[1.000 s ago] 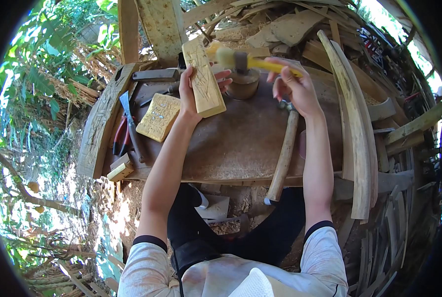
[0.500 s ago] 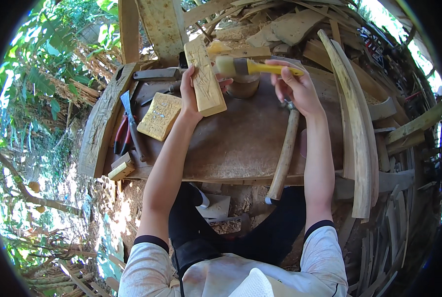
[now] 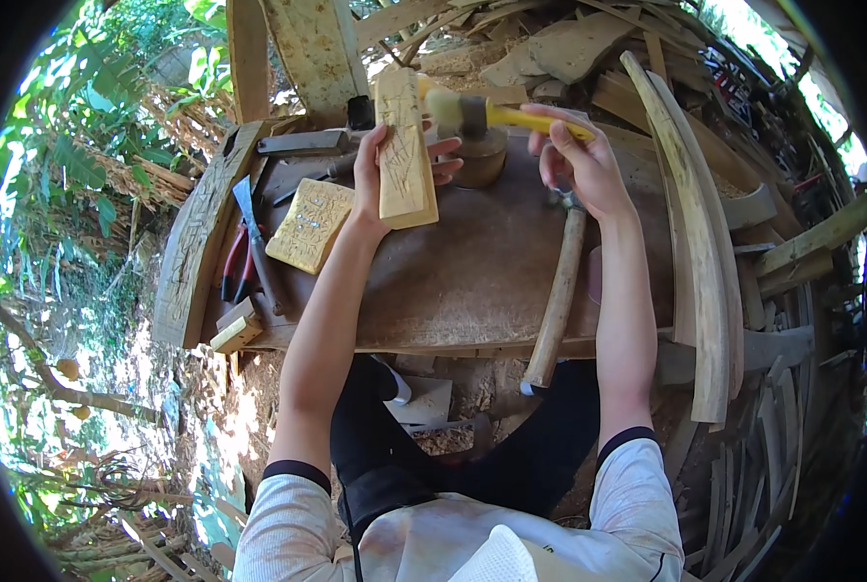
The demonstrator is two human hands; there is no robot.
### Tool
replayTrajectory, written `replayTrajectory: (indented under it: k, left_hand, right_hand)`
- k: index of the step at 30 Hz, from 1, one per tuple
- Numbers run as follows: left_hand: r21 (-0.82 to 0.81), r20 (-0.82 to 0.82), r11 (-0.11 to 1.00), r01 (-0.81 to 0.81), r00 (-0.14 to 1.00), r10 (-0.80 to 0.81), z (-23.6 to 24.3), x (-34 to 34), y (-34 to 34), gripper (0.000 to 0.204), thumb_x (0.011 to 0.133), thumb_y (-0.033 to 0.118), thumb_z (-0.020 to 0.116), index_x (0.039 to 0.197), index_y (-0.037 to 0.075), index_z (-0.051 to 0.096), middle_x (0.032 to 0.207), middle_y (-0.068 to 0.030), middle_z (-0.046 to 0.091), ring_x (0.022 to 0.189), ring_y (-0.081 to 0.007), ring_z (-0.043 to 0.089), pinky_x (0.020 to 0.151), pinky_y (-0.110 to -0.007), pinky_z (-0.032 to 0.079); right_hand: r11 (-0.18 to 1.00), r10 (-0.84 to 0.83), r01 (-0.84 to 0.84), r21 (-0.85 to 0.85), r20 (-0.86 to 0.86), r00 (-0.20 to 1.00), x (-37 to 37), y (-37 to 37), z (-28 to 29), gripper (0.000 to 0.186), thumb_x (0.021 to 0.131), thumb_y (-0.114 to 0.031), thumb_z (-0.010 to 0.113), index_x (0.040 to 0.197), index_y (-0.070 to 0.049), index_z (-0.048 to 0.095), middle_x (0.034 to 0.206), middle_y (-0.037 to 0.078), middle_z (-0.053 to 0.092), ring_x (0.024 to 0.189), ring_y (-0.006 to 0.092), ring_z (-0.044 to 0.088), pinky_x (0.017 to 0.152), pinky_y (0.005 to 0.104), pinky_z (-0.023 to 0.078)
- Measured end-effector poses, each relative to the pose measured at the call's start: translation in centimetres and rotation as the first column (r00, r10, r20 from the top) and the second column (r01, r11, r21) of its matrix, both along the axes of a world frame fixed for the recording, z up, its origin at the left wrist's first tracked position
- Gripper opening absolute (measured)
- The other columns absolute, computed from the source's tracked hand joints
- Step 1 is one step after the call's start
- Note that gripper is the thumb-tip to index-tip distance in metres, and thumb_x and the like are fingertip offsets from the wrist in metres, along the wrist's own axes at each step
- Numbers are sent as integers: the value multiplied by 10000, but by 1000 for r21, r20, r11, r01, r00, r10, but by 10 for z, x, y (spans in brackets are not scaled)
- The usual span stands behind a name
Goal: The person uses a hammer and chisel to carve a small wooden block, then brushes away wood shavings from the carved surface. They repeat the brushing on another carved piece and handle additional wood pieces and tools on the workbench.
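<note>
My left hand [image 3: 375, 175] grips a pale, carved rectangular wooden block [image 3: 405, 165], held upright above the bench. My right hand [image 3: 583, 163] holds a brush with a yellow handle [image 3: 525, 118]; its pale bristles lie at the block's right edge, touching or just behind it, I cannot tell. Under the brush stands a round brown block or pot [image 3: 482, 170]. A carved square slab [image 3: 307, 223] lies beside my left forearm, near red-handled pliers [image 3: 234, 264] and a flat-bladed tool [image 3: 266, 267]. A wooden-handled hammer [image 3: 559, 296] lies left of my right forearm.
The brown workbench [image 3: 472, 301] has a carved plank [image 3: 189, 276] along its left end and a small block [image 3: 234, 335] at its near left corner. Long curved boards [image 3: 695, 252] line the right side. Scrap wood [image 3: 559, 48] is piled at the back; leafy plants fill the left.
The block in my left hand has risen slightly and stands more upright. My right hand and the brush have shifted slightly upward. The things lying on the bench stay in place.
</note>
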State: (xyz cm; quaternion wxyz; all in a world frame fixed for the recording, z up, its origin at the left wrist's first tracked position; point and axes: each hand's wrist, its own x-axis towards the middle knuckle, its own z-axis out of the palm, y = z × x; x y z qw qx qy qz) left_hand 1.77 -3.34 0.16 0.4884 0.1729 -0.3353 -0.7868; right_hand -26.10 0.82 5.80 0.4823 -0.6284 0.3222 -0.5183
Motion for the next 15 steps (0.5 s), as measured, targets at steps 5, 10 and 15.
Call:
replayTrajectory:
  k: [5,10,15]
  left_hand:
    - [-11,127,989,146,981,-144,1,-4,6,707,968,582,410,1333,-12,534,1121,-345,656,761,-384,721,669,-408,620]
    - [-5,159,984,179,971,-176,2,-4,4,705,971,575,416,1273,-45,563,854,-354,675,602,-365,699,509,-369,578]
    - [42,29,967,253,967,-254,3,-5,6,708,974,563,412,1218,-77,592,755,-319,661,549,-356,667,466,-378,529]
  right_hand:
    - [989,128,-124,78,-40,991,-11,-2,-3,457,1026,-438,564,1251,-61,692,835,20,666,579,84,598,519,207,483]
    - [958,-286,288,-8,83,955,-10,-13,-8,456,1038,-443,545,1235,-59,693,821,27,668,589,86,613,508,211,472]
    - [995,-104,103,19,96,990,-14,-13,-9,449,1049,-431,534,1240,-52,679,822,39,670,599,89,618,527,211,478]
